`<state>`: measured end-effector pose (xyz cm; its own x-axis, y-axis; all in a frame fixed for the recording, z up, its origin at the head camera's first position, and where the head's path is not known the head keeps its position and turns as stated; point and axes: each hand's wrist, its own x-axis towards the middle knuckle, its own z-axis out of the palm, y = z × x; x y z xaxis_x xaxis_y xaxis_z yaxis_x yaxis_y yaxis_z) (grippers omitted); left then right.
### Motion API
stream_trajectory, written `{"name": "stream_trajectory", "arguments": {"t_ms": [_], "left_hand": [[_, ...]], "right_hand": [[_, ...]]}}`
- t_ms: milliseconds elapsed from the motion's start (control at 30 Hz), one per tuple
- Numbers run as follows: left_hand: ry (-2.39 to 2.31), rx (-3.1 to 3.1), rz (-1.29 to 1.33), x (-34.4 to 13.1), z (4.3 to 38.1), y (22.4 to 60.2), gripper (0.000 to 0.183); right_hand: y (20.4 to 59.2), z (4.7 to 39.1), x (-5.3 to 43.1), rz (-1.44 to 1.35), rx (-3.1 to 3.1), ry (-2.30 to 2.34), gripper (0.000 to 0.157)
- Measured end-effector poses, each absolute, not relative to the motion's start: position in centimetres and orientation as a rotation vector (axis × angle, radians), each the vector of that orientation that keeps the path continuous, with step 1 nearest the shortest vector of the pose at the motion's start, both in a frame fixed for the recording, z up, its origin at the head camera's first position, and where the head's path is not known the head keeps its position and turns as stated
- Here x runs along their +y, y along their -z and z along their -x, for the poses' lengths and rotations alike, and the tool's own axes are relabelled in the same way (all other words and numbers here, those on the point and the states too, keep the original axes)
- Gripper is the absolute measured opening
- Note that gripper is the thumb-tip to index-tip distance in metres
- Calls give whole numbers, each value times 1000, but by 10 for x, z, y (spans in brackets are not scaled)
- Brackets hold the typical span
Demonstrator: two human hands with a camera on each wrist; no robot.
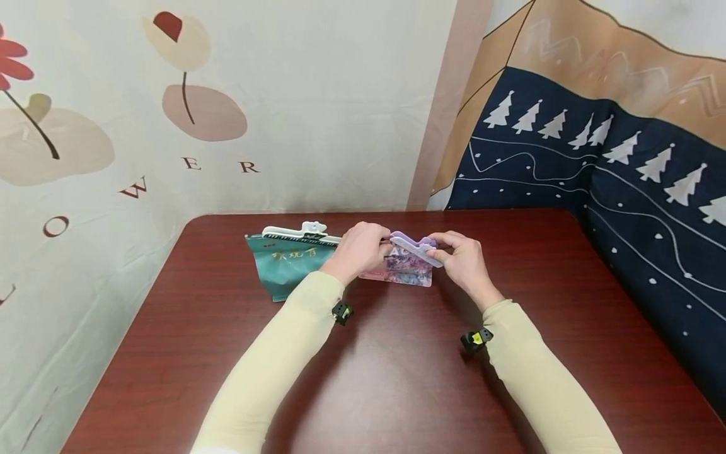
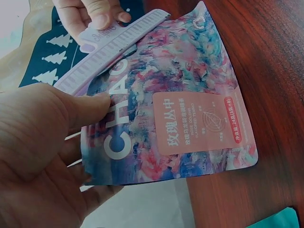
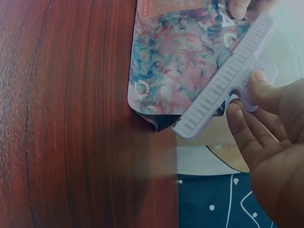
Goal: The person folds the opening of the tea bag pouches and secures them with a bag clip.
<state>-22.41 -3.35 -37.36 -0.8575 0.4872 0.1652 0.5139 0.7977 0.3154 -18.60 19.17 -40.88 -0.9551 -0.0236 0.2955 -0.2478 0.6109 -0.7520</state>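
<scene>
My left hand (image 1: 360, 249) pinches a pink and blue tea pouch (image 2: 190, 61) near its top, thumb over the printed letters. Between the thumb and fingers of my right hand (image 1: 462, 261) is a lilac sealing clip (image 3: 223, 80) with ruler-like marks along its bar. The clip lies slantwise across the pouch's top edge in both wrist views, its bar over a dark fold there. The pouch stands on the table in the head view, partly hidden by my left hand.
A green pouch (image 1: 292, 268) with a white bear-shaped clip (image 1: 314, 228) along its top stands just left of my left hand, partly covered by it. The brown table (image 1: 420, 372) meets a printed curtain (image 1: 340, 126) at the back and a dark blue one (image 1: 635, 221) at the right.
</scene>
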Motion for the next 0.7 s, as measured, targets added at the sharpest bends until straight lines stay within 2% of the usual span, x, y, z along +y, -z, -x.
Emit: {"name": "stream_trajectory", "arguments": {"t_ms": [333,500,700], "left_hand": [[554,-2857,886,-41,217,368,5],[513,-2794,929,-45,210,365,15],[453,-2687,972,-55,202,360,22]], "right_hand": [[405,185,193,-302,-2624,-1215,29],[401,184,193,-343,-2689,-1116,30],[393,179,195,-382,-2769,-991,39]]}}
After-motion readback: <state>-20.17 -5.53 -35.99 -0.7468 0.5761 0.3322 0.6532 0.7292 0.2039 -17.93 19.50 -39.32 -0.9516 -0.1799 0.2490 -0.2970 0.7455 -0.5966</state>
